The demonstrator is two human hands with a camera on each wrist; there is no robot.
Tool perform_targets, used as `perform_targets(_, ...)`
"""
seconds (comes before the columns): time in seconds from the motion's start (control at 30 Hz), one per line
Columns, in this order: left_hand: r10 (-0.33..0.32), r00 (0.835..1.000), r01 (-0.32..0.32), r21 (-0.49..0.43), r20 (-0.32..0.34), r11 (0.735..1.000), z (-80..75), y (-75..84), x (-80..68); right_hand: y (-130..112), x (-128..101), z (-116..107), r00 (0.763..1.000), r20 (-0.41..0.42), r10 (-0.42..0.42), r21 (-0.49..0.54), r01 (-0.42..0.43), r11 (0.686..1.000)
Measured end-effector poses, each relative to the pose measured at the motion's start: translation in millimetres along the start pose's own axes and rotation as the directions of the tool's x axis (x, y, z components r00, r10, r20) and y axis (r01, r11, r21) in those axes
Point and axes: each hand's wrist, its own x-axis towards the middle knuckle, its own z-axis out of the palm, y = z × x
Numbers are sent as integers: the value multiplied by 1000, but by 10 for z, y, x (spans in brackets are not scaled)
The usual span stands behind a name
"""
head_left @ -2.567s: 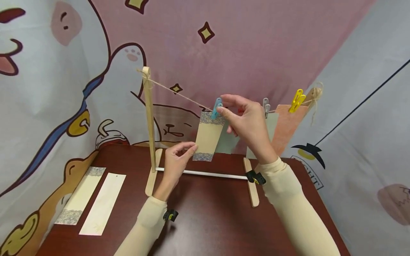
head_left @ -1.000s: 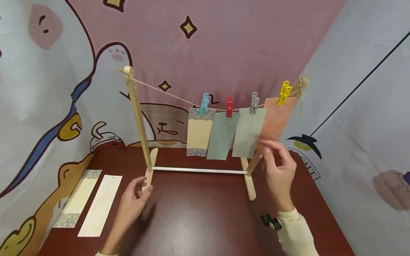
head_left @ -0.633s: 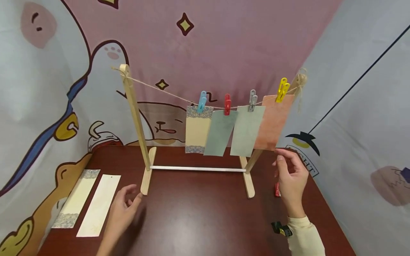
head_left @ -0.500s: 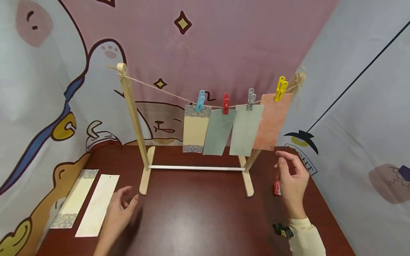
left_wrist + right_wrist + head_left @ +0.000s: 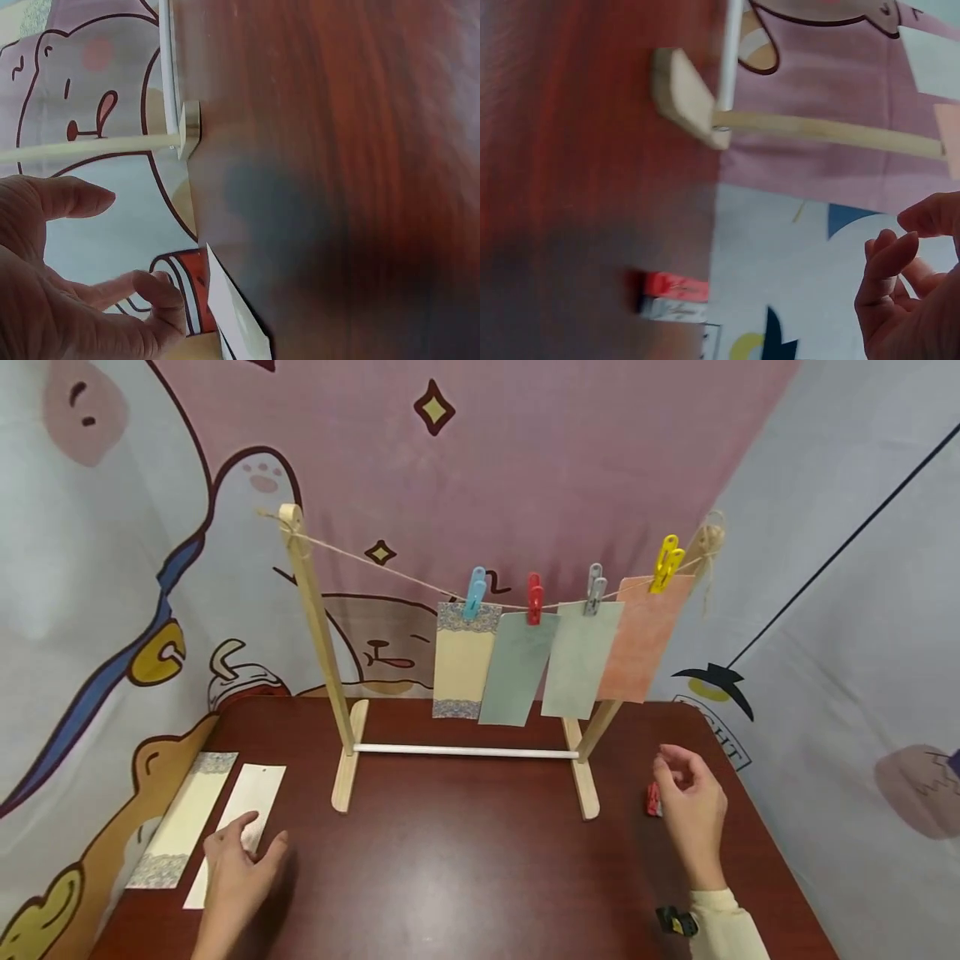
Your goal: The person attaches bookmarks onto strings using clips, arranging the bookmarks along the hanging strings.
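1. A dark red-brown table (image 5: pixel 465 868) stands against cartoon-printed cloth walls (image 5: pixel 570 468). On it is a wooden rack (image 5: pixel 322 635) with a string (image 5: pixel 390 575) carrying four pegged cards (image 5: pixel 577 656).
2. The left hand (image 5: pixel 236 872) lies with fingers loosely spread on the near end of the plain cream strip (image 5: pixel 242 822), gripping nothing; a patterned strip (image 5: pixel 182 818) lies just left of it.
3. The right hand (image 5: pixel 690 802) hovers with fingers loosely curled, holding nothing; a red clip (image 5: pixel 653 799) lies on the table just left of it, apart from the fingers.
4. The right wrist view shows the red clip (image 5: pixel 676 287) beside a second pale one, which the head view hides. The left wrist view shows the fingers (image 5: pixel 150 289) above the strip's edge.
5. Half a second ago the left hand hung beside the rack's foot; it has moved onto the strip. The right hand has dropped lower.
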Motion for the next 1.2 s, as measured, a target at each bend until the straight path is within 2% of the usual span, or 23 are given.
perform_targets(0.1, -35, 999, 35, -16, -11, 999, -29, -30, 9, 126, -13, -17, 999, 21, 35, -81, -34, 996)
perform_targets(0.23, -57, 998, 57, -10, -13, 998, -62, -71, 34, 264, -29, -36, 998, 50, 33, -147, -25, 989)
perform_targets(0.4, -113, 992, 110, 53, 62, 992, -161, -203, 76, 400, -53, -55, 995, 80, 58, -254, -36, 967)
perform_targets(0.5, -116, 986, 104, 103, 120, 989, -247, -315, 105, 472, -34, -59, 984, 150, 93, -308, -42, 951)
perform_targets(0.63, -120, 980, 95, 156, 159, 983, -318, -437, 133, 544, 24, -40, 952, 278, 130, -355, -24, 935)
perform_targets(0.7, -136, 976, 104, 183, 172, 978, -340, -485, 130, 567, 42, -15, 937, 316, 150, -372, -24, 928)
perform_targets(0.83, -177, 965, 128, 240, 194, 962, -379, -542, 121, 626, 17, 12, 926, 335, 177, -398, -31, 917)
perform_targets(1.03, -169, 954, 97, 279, 247, 956, -430, -526, 195, 714, 14, -13, 924, 352, 148, -410, 10, 912)
perform_targets(1.2, -164, 942, 69, 311, 292, 948, -481, -562, 242, 727, 25, 2, 929, 351, 117, -441, 53, 896)
